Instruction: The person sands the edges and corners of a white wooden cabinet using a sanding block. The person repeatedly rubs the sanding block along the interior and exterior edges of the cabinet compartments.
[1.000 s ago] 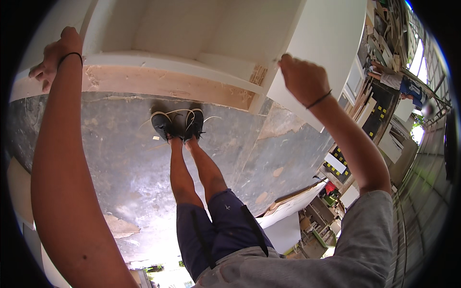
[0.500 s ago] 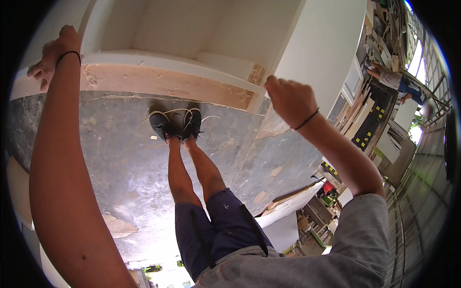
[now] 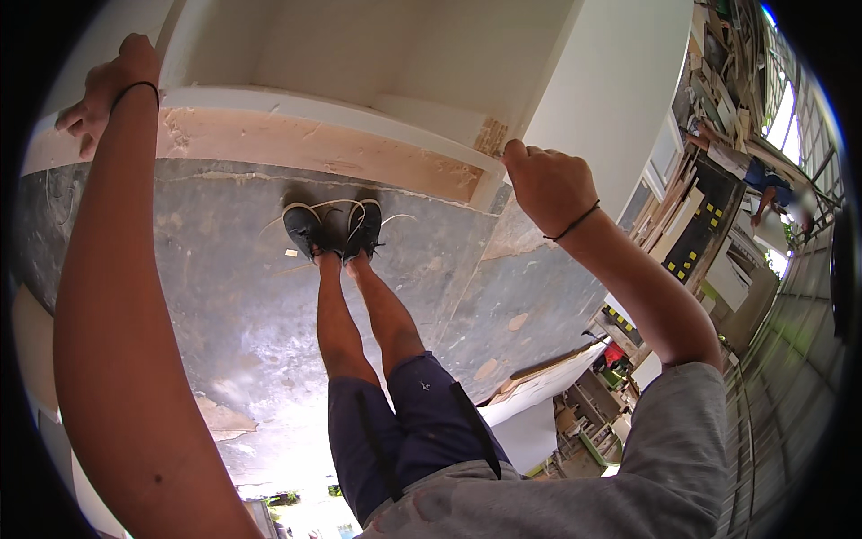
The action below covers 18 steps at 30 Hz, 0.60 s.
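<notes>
In front of me is a white cabinet (image 3: 593,99) with an open compartment, its lower front strip (image 3: 323,112) painted white above a bare, pinkish-brown wooden base (image 3: 260,135). At the far left, my left hand (image 3: 109,85) rests against the cabinet's white panel beside an upright edge; its fingers are apart and nothing shows in them. My right hand (image 3: 552,184) is closed at the right end of the strip, by the cabinet's corner. Its fingertips are turned away, so whatever they pinch is hidden. Both wrists wear a thin dark band.
My dark shoes (image 3: 359,229) stand on the worn grey floor (image 3: 233,296) close to the base, with thin pale strips (image 3: 395,216) lying around them. Off to the right are stacked boards (image 3: 669,216) and another person (image 3: 763,180). A large white sheet (image 3: 530,436) lies behind on the right.
The view has shifted slightly, and my left hand sits a little higher and further right in it. My right hand stays closed by the corner. The other person has shifted posture.
</notes>
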### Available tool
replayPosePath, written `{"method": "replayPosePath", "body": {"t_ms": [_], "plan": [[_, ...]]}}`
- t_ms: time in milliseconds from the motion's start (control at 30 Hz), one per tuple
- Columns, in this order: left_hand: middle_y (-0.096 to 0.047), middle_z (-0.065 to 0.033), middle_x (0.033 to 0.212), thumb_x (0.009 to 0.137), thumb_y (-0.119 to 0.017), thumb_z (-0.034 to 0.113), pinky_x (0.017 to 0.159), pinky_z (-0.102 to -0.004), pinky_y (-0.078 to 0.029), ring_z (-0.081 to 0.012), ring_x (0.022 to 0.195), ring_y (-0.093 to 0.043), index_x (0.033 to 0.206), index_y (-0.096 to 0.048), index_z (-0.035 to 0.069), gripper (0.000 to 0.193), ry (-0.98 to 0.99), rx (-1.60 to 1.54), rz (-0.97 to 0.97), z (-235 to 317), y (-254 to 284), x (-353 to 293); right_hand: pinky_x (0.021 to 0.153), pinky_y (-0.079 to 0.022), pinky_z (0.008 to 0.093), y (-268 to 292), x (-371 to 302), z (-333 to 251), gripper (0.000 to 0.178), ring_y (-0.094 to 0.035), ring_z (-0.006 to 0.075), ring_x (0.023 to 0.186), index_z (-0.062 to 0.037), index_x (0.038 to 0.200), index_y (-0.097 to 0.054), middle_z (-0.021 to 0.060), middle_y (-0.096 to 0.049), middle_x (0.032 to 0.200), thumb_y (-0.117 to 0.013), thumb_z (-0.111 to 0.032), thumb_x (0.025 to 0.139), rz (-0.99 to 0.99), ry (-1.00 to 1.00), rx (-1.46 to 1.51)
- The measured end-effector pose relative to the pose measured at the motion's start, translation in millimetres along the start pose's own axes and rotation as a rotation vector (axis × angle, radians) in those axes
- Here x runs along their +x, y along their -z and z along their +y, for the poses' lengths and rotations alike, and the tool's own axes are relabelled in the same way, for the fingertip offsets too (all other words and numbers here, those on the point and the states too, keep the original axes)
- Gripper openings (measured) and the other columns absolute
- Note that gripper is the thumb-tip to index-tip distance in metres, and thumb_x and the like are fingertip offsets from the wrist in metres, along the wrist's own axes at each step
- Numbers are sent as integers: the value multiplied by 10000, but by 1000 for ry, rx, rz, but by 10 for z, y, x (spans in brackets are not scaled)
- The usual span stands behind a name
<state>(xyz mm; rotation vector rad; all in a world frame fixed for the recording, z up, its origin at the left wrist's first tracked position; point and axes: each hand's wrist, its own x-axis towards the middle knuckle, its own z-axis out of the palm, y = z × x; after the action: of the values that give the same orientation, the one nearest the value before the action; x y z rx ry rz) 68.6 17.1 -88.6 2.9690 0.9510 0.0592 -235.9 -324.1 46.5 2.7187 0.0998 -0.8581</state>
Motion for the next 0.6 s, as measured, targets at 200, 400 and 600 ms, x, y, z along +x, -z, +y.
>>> {"method": "replayPosePath", "body": {"t_ms": [200,400,600], "plan": [[-308,-338,1354,693,-483,475,990,-654,-151,-460,1312,-136,1181,-595,52,656,65,-156,-1,17,-111,-78,463,-495,338,82,299,433,188,-646,206,570,-108,820,-528,44,-619,624,-481,-254,929,171,-42,-90],[-325,-174,1258,571,-666,457,913,-423,-414,-364,1129,-301,1347,-193,-78,1054,151,-116,89,8,-376,22,459,-496,347,-16,-57,35,198,-653,230,594,-107,804,-533,61,-616,605,-479,-253,927,20,0,-8],[-250,-337,1329,674,-516,498,981,-583,-204,-442,1239,-217,1239,-459,0,756,85,-195,84,-51,-204,-1,475,-503,380,167,325,384,201,-651,257,586,-98,822,-530,80,-626,627,-469,-257,927,159,-127,-69]]}}
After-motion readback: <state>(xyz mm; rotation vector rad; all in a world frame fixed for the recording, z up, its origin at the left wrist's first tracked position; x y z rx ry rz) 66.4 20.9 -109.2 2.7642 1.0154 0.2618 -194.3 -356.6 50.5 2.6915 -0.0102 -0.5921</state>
